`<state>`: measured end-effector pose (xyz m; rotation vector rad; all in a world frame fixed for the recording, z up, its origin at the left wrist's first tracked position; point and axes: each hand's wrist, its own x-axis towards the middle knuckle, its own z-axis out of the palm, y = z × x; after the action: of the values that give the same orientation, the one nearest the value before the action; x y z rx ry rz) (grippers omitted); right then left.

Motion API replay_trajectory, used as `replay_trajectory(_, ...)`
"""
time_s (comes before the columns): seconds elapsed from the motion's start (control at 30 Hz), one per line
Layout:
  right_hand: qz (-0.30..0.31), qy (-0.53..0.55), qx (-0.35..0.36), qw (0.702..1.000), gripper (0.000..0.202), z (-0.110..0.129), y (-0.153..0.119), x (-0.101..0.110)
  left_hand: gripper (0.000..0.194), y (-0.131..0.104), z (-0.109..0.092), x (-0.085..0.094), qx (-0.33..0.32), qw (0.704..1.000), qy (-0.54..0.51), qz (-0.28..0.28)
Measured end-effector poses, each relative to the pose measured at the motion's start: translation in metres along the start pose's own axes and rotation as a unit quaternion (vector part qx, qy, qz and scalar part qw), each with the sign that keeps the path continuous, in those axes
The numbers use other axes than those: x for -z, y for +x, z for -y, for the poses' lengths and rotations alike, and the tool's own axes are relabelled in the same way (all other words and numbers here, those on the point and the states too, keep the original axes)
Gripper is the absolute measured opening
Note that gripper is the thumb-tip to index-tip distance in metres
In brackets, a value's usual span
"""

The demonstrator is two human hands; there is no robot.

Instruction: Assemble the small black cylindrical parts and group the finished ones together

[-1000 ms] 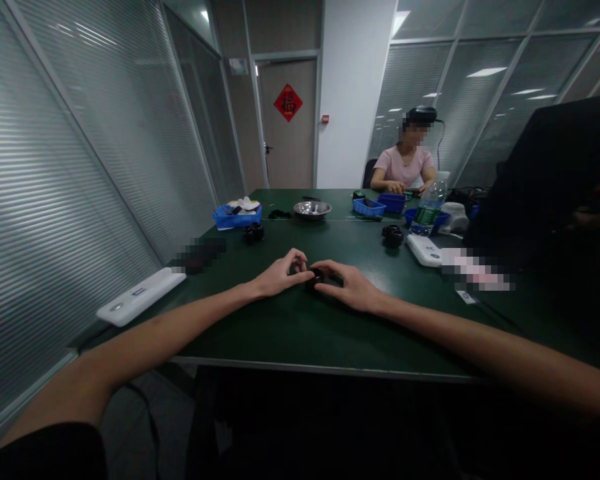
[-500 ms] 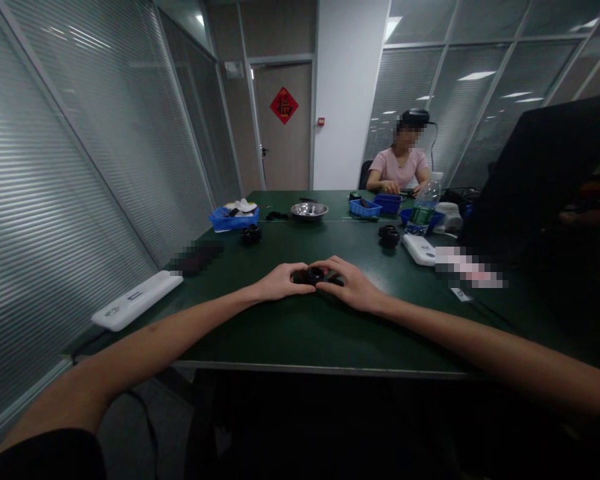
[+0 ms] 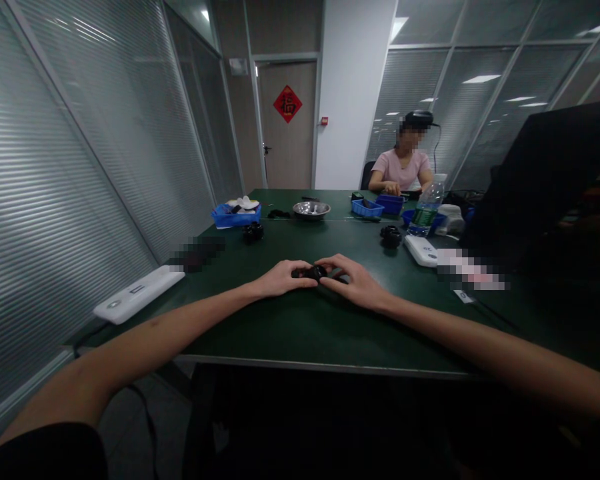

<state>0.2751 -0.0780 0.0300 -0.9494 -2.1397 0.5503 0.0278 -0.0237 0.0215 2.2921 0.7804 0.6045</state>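
Note:
Over the middle of the dark green table (image 3: 280, 333), both my hands are closed around a small black round part (image 3: 319, 272). My left hand (image 3: 283, 279) grips it from the left, thumb in front and fingers behind. From the right, my right hand (image 3: 353, 281) pinches its rim between thumb and fingertips. A dark flat piece shows beneath the right fingers; whether it is joined to the round part I cannot tell. Farther off lie black round parts (image 3: 253, 232) on the left and similar black parts (image 3: 391, 236) on the right.
At the back are a metal bowl (image 3: 311, 211), a blue basket (image 3: 237, 215) of items and another blue basket (image 3: 367, 208). A water bottle (image 3: 427, 210) stands right, near a white power bank (image 3: 420, 251). Another white power bank (image 3: 140, 293) lies left. A person (image 3: 401, 167) sits opposite.
The black round part has tilted slightly, its opening now turned more to the right. Both hands keep their hold. The whole view has shifted a little.

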Motion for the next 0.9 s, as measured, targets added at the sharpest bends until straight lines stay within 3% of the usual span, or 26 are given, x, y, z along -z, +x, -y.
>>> replay_trajectory(0.33, -0.019, 0.0, 0.02, 1.0, 0.03, -0.0092, 0.0015, -0.0015, 0.044, -0.0005, -0.0047, 0.0, -0.013, 1.0, -0.005, 0.001)
replay_trajectory(0.7, 0.009, 0.003, 0.043, 0.999, 0.029, -0.0002, -0.0005, 0.0017, 0.046, 0.0001, -0.0018, -0.0001, -0.017, 1.0, -0.011, -0.001)
replay_trajectory(0.9, -0.021, -0.009, 0.029, 0.999, 0.035, -0.0006, 0.0002, -0.0005, 0.047, -0.0003, -0.0029, -0.0003, -0.018, 1.0, -0.015, 0.003)
